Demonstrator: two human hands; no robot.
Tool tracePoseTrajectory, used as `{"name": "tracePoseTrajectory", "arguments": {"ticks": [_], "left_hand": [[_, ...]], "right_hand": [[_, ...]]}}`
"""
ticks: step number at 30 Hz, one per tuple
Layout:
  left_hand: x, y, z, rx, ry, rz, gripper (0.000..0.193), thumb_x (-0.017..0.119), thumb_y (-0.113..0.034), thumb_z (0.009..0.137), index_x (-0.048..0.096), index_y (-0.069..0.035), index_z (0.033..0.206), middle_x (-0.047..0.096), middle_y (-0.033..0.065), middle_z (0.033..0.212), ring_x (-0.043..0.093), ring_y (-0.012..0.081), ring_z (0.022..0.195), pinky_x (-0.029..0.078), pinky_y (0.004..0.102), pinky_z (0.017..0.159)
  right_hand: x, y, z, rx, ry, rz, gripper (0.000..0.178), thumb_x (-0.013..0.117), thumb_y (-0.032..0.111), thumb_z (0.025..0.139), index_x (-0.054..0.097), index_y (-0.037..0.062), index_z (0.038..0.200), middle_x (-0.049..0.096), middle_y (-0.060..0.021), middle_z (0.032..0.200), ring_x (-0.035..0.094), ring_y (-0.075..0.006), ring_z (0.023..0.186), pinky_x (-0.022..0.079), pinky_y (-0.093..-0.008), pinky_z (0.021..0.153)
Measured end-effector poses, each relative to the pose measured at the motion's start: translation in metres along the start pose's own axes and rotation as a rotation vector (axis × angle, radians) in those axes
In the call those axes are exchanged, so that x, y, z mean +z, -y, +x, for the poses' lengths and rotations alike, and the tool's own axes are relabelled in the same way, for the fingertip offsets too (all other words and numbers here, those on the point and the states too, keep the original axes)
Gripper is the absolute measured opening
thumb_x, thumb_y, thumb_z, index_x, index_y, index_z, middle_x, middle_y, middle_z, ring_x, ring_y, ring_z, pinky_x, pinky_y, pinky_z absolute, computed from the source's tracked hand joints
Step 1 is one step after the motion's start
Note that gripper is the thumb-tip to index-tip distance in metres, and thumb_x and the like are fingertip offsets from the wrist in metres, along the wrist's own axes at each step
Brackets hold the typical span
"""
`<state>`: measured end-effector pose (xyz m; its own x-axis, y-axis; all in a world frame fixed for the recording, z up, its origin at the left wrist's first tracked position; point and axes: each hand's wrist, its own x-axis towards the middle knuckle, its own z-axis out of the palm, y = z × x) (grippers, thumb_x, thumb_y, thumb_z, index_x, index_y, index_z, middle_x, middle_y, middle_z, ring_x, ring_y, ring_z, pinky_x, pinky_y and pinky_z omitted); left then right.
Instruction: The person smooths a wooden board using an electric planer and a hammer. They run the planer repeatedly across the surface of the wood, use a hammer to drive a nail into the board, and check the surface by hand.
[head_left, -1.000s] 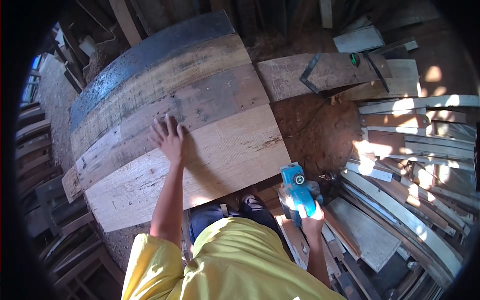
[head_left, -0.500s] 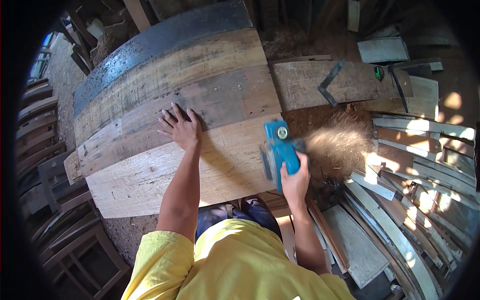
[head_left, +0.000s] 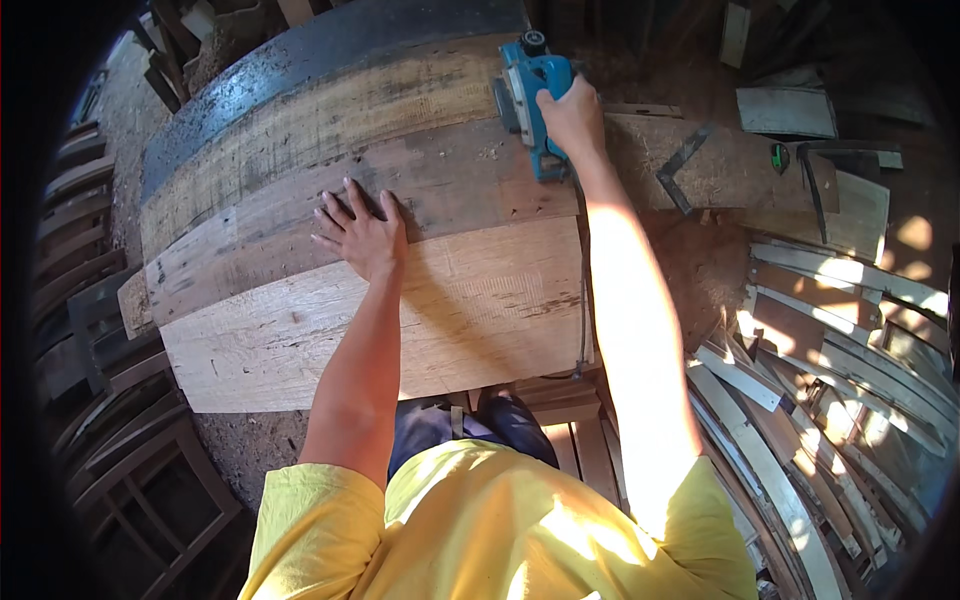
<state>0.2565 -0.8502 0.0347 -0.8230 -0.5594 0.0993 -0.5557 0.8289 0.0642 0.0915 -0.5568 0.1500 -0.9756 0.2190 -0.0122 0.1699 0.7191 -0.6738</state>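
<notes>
A blue electric planer (head_left: 540,105) is tilted on its side at the right end of the boards, over the far right edge. My right hand (head_left: 575,118) is wrapped round its handle, with the arm stretched forward. My left hand (head_left: 362,236) lies flat with fingers spread on the grey-brown weathered board (head_left: 270,210). Closest to me is a paler, freshly surfaced board (head_left: 480,300). Beyond the weathered one lie a rough yellowish plank (head_left: 330,120) and a dark, shiny one (head_left: 330,55). Whether the planer's sole touches wood cannot be made out.
To the right, a brown plank (head_left: 640,165) bears a dark metal square (head_left: 683,170) and a green tape measure (head_left: 779,156). Piled wood strips (head_left: 830,320) fill the right side. Wooden frames (head_left: 160,500) stand at left. A cord (head_left: 583,320) hangs beside the boards' right end.
My right hand has carried the planer forward, away from me, from the near board to the far boards. The spray of shavings is gone. My left hand stays almost in place.
</notes>
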Motion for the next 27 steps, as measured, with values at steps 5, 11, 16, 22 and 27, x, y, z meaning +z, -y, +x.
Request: {"name": "tracePoseTrajectory", "arguments": {"ticks": [5,11,16,22,27], "left_hand": [[-0.001,0.011,0.002,-0.018,0.016,0.049,0.076,0.039,-0.069,0.11,0.035,-0.031,0.176,0.026,0.0158,0.184,0.017,0.042,0.17,0.004,0.0672,0.136],[-0.001,0.009,-0.002,0.01,0.012,0.044,0.077,0.04,-0.067,0.11,0.034,-0.029,0.176,0.025,0.0175,0.183,0.017,0.0438,0.17,0.004,0.0693,0.135],[-0.003,0.007,-0.001,0.023,0.009,0.05,0.077,0.042,-0.067,0.109,0.034,-0.029,0.176,0.026,0.0183,0.183,0.018,0.0448,0.17,0.004,0.0705,0.134],[-0.001,0.01,-0.001,0.034,0.006,0.042,0.077,0.044,-0.066,0.109,0.035,-0.029,0.176,0.027,0.0193,0.183,0.018,0.0453,0.17,0.005,0.0705,0.134],[-0.003,0.009,0.0,0.033,0.007,0.044,0.077,0.044,-0.066,0.109,0.034,-0.029,0.176,0.026,0.0197,0.183,0.018,0.0452,0.17,0.005,0.0699,0.134]], "right_hand": [[-0.024,-0.033,-0.133,0.159,0.087,0.135,0.04,0.076,0.022,0.092,0.073,-0.003,0.122,0.079,-0.0274,0.103,0.08,-0.0413,0.097,0.062,-0.0489,0.085],[-0.114,-0.072,-0.414,0.396,0.101,0.04,0.054,0.074,0.008,0.093,0.068,0.001,0.146,0.078,-0.0291,0.123,0.076,-0.0443,0.12,0.06,-0.0482,0.098],[-0.144,-0.081,-0.534,0.421,0.011,0.036,0.064,0.074,0.005,0.086,0.069,0.0073,0.15,0.078,-0.0279,0.125,0.078,-0.0419,0.118,0.06,-0.0452,0.097],[-0.113,-0.067,-0.446,0.381,-0.083,-0.043,0.036,0.074,0.001,0.089,0.075,-0.0041,0.125,0.074,-0.0207,0.088,0.073,-0.0258,0.079,0.058,-0.0417,0.078],[-0.078,-0.042,-0.319,0.324,-0.087,0.002,0.021,0.074,0.003,0.091,0.074,-0.0049,0.11,0.075,-0.0205,0.084,0.077,-0.0314,0.078,0.059,-0.0435,0.078]]}}
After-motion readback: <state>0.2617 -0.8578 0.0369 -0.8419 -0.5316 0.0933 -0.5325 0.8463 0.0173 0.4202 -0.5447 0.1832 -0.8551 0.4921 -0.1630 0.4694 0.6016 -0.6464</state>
